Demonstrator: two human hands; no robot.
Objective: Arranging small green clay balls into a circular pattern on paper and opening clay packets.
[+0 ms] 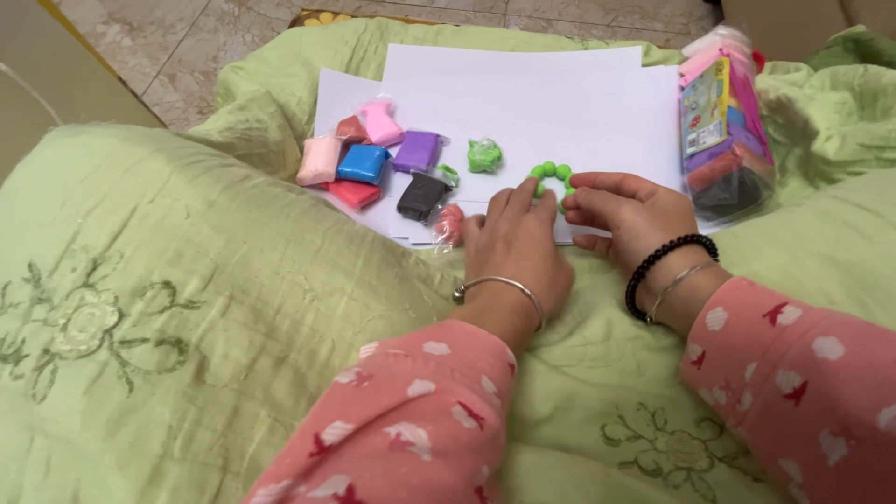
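A ring of small green clay balls (551, 173) lies on white paper sheets (560, 103). My left hand (515, 245) rests palm down on the paper, its fingertips touching the ring's left side. From the right, my right hand (627, 213) pinches the ring's edge with thumb and fingers. Both wrists wear bangles; the right also has a black bead bracelet. A crumpled green clay wrapper (484, 155) sits just left of the ring.
Several wrapped clay blocks lie at the paper's left: pink (381, 121), purple (416, 150), blue (362, 163), red (354, 193), black (422, 195), pale pink (318, 160). A clear pack of clay colours (723, 140) stands at the right. A green embroidered quilt (168, 308) covers everything below; tiled floor beyond.
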